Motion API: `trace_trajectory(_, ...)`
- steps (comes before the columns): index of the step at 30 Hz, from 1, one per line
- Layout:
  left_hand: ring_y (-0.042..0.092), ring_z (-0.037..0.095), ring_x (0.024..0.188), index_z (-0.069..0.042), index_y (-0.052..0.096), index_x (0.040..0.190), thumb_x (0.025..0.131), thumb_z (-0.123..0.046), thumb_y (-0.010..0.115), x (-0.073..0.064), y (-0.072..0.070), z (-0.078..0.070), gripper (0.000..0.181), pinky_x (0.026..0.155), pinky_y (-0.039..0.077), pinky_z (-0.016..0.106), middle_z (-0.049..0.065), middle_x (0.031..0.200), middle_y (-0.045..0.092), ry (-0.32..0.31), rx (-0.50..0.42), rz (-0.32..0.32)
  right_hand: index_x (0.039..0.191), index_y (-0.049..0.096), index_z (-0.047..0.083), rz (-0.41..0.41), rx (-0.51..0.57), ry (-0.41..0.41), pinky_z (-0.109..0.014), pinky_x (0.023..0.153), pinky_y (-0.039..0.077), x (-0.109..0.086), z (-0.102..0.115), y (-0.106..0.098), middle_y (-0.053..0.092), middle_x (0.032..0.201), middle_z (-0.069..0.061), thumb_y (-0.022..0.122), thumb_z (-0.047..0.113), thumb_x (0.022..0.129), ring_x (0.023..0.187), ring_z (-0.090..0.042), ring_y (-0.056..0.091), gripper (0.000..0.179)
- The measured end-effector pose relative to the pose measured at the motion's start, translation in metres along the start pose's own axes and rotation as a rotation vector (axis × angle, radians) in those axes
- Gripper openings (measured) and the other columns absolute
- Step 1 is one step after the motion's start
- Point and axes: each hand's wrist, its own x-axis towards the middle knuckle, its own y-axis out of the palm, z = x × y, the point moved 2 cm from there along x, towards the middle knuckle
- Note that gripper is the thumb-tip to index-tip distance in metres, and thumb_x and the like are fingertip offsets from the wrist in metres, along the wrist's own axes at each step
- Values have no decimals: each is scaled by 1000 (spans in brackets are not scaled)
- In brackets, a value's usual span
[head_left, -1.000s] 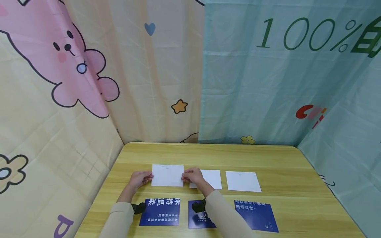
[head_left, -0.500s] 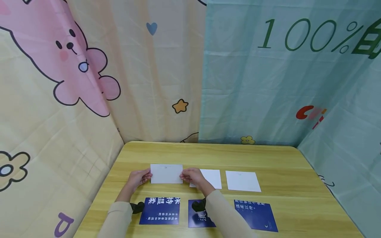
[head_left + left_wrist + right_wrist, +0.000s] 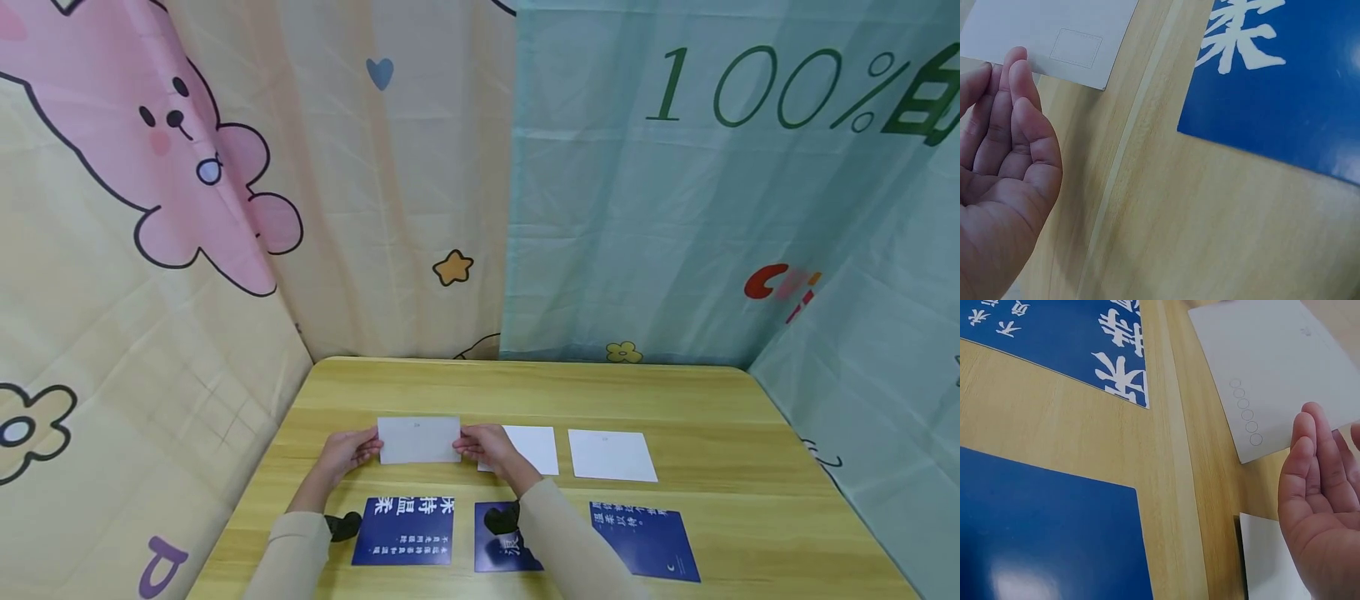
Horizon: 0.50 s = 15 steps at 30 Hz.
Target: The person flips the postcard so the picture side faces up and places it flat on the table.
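Observation:
A white postcard (image 3: 418, 440) is held between both hands near the table's middle left. My left hand (image 3: 347, 452) pinches its left edge, and my right hand (image 3: 491, 446) pinches the right edge. The left wrist view shows a printed stamp box on the postcard (image 3: 1054, 37), whose edge stands off the wood above its shadow. A row of small printed circles runs along the postcard (image 3: 1272, 369) in the right wrist view. Just right of it, a second white postcard (image 3: 534, 450) lies partly hidden behind my right hand.
A third white postcard (image 3: 613, 457) lies farther right on the wooden table (image 3: 600, 392). Nearer the body are a left blue card (image 3: 405, 533) with white characters, a middle one (image 3: 491, 557) partly under my right sleeve, and a right one (image 3: 652, 546). Printed curtains surround the table.
The held postcard has shifted slightly left and tilted, looking shorter and greyer than a second ago. Both hands keep their grip on its edges. The other cards stay put.

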Motion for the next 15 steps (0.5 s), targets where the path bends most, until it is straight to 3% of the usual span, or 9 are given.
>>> trace_trajectory(15,62,12,71,5,65,97,90,-27,60,-5,-2,-3,33,63,48,22,6,81,67,-5,25,49,87,62,-1,22,6,22,-28,66,53,0,-1,-3,67,74,-8,59,21,89,67,-14,64,23)
